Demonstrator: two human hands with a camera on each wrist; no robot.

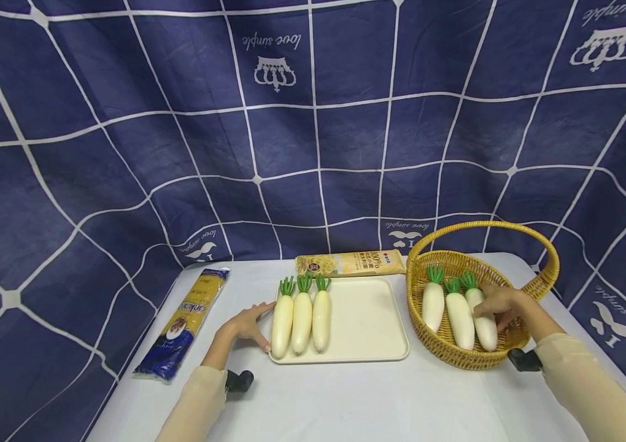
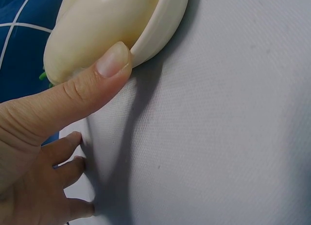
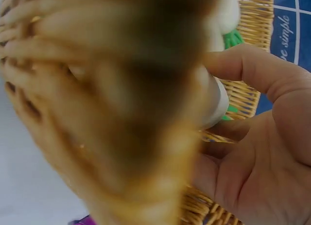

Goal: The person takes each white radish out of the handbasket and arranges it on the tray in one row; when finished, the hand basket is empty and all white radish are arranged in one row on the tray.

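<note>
The right hand (image 1: 503, 302), inside the basket (image 1: 456, 359), holds a radish (image 1: 486, 334) between its digits; two more radishes (image 1: 459, 319) lie just left of it. The left hand (image 1: 245, 324) is spread wide, thumb at the rim of the tray (image 1: 368, 319), with three radishes (image 1: 302, 322) just to its right, a blue pack (image 1: 183, 322) to its left and a yellow pack (image 1: 359, 264) ahead and rightward.

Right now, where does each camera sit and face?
On the head: looks forward and down at tray and basket; left hand, right hand, sleeves show.
On left wrist: looks at the left hand, the tray's edge and a white radish.
On right wrist: looks past the blurred basket at the right hand and another white radish.
Head and left wrist both show the tray.
</note>
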